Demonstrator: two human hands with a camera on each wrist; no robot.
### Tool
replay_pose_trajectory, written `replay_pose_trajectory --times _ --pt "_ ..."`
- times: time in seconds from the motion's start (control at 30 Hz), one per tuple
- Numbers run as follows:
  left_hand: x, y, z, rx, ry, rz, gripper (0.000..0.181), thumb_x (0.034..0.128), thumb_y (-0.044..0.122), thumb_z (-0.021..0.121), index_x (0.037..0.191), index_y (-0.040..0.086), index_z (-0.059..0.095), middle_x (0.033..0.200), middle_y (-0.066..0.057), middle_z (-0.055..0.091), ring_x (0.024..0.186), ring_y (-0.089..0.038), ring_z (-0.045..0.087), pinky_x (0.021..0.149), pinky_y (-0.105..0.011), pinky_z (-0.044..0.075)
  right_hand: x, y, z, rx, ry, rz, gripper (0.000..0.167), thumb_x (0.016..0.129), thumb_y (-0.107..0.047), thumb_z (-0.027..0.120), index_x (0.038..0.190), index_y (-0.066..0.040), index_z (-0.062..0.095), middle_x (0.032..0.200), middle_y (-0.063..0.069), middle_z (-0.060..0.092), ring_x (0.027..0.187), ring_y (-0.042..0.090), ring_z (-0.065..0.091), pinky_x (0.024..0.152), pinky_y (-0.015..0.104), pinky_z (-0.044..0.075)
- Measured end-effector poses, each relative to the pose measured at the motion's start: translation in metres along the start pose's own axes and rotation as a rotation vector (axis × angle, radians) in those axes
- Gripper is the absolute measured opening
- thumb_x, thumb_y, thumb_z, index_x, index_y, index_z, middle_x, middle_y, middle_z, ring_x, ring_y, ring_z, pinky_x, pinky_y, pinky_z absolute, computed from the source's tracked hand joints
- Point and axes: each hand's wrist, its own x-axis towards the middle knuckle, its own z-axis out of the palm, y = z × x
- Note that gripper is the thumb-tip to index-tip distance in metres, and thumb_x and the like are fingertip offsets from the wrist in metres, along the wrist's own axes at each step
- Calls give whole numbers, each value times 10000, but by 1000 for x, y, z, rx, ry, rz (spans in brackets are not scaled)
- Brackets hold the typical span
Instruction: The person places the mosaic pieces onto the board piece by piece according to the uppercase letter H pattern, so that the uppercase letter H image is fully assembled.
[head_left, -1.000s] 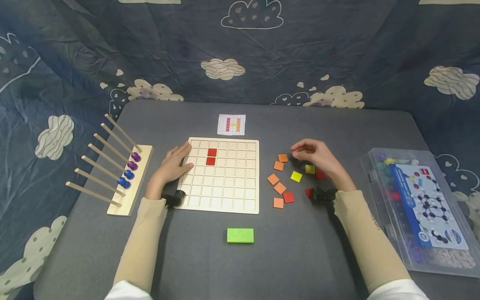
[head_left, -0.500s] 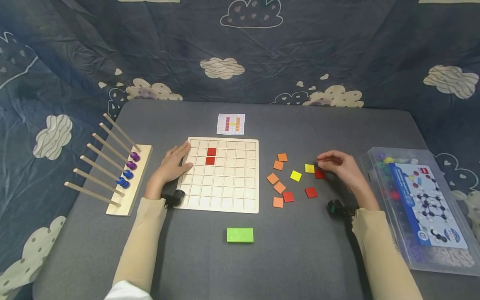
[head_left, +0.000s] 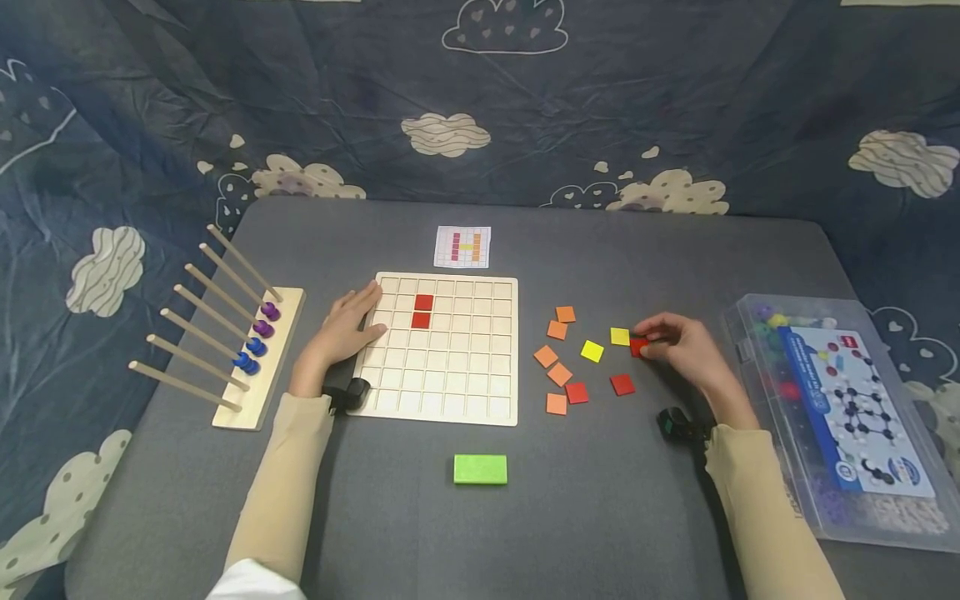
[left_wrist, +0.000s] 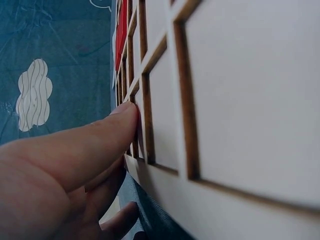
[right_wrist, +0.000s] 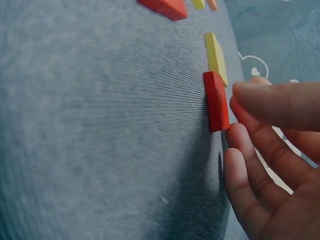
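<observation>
In the head view, my left hand (head_left: 341, 333) rests at the left edge of a wooden grid board (head_left: 450, 392). Its thumb lies on the board's face, and the other fingers extend along the side. Two red square tiles (head_left: 422, 311) sit one above the other in the board's upper-left cells. On the right, my right hand (head_left: 686, 350) is at a red tile (right_wrist: 216, 102) lying flat on the table, thumb and fingers parted close beside it. A yellow tile (head_left: 619, 336) lies against that red tile's left side. Whether the fingertips touch the red tile is hard to tell.
Several loose orange tiles (head_left: 558, 374) lie between board and right hand, with another yellow tile (head_left: 592, 351) and two red tiles (head_left: 622, 384). A pattern card (head_left: 462, 247) lies behind the board, a green block (head_left: 480, 469) in front. A peg rack (head_left: 273, 358) and plastic case (head_left: 810, 517) flank them.
My right hand has moved right and toward me from above the tiles to the red tile, and its thumb and fingers have spread apart. The left hand stays in place.
</observation>
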Motion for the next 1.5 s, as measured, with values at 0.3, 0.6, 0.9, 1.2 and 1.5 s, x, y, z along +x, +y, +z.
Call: replay_pose_trajectory --times 0.3,0.6,0.9,1.2,1.5 --pt "1 -1 2 2 6 -4 657 966 173 546 1499 -22 215 1574 -175 125 1407 -453 51 1063 -663 65 -2 -2 5 -80 39 6 281 785 122 629 1060 61 632 952 193 606 804 248 531 611 190 450" --pt "-1 -2 1 -3 3 -3 652 971 167 540 1501 -20 210 1574 -177 119 1406 -455 43 1053 -678 58 -1 -2 4 -51 12 13 251 802 113 622 1050 74 621 936 185 589 785 233 519 609 208 462" --pt "-2 0 1 0 12 -5 643 972 169 542 1497 -22 222 1571 -179 133 1405 -457 53 1057 -672 59 1 -23 1 112 -63 15 260 888 -44 659 1110 78 603 957 117 647 764 94 587 690 242 503" --pt "-1 1 -1 -11 5 0 646 973 175 537 1497 -25 215 1573 -180 121 1405 -454 44 1057 -673 43 21 -67 29 218 -163 -37 270 873 -32 682 1109 81 618 980 136 668 795 133 625 742 314 528" --pt "-1 2 0 -11 4 -4 643 972 169 537 1496 -25 220 1572 -179 126 1404 -457 46 1057 -672 48 42 -117 91 335 -270 -137 187 848 8 692 1022 63 655 922 134 669 761 160 623 739 363 514"
